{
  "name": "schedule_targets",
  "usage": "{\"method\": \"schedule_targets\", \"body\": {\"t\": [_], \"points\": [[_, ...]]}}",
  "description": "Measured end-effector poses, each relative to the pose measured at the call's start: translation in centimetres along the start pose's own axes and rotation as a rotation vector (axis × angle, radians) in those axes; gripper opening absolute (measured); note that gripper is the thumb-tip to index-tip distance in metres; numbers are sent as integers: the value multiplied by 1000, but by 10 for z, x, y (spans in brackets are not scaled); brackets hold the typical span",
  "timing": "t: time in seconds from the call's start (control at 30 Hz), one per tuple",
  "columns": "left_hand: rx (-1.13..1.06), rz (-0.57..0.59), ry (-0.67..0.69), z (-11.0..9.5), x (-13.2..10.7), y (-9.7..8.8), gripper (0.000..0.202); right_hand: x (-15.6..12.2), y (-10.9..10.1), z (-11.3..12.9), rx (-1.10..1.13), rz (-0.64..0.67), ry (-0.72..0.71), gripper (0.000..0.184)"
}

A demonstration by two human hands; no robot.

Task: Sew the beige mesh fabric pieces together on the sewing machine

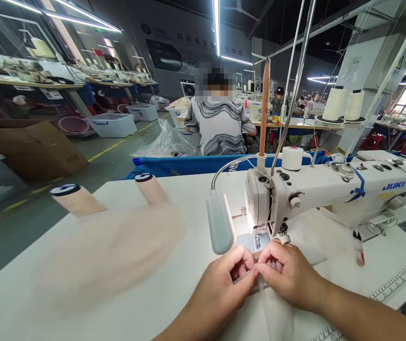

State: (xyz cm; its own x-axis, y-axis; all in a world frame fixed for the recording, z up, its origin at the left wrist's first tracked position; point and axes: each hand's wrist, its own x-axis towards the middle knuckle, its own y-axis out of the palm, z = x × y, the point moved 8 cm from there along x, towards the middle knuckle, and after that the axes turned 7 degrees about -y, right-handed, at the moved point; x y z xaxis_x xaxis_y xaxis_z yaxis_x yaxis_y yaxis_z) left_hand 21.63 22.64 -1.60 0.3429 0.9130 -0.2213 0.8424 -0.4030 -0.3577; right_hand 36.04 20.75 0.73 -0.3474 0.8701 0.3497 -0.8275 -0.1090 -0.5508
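Both hands meet just in front of the needle area of a white sewing machine (316, 189). My left hand (226, 279) pinches the edge of a pale, sheer fabric (272, 312). Right beside it, my right hand (290, 274) grips the same edge, fingertips nearly touching the left ones. The fabric hangs toward me below the hands, and more pale cloth lies under the machine arm. Directly behind the fingers are the presser foot (259, 240) and the metal needle plate. A grey lamp head (220, 222) stands left of the needle.
Two peach thread cones (151, 189) and a blurred heap of sheer fabric (118, 251) lie on the left of the white table (174, 312). Thread snips (358, 248) and a printed ruler (401, 279) are at right. A person (219, 118) sits ahead, beyond a blue cloth (189, 165).
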Motion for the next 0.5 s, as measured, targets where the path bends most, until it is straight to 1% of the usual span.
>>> {"method": "schedule_targets", "body": {"t": [0.13, 0.27, 0.37, 0.5], "points": [[13, -31, -16, -2, -2, -2, 25, -2, -1, 0, -21, -9, -23, 7], [22, -18, 4, -7, -4, -1, 27, -3, -3, 3, -40, -39, -75, 7], [-18, -9, 55, -10, -4, -1, 29, -3, -4, 6, -41, -62, -107, 8], [-42, 12, 50, -7, -3, 1, 29, -3, -5, 8, -42, -73, -124, 8]]}}
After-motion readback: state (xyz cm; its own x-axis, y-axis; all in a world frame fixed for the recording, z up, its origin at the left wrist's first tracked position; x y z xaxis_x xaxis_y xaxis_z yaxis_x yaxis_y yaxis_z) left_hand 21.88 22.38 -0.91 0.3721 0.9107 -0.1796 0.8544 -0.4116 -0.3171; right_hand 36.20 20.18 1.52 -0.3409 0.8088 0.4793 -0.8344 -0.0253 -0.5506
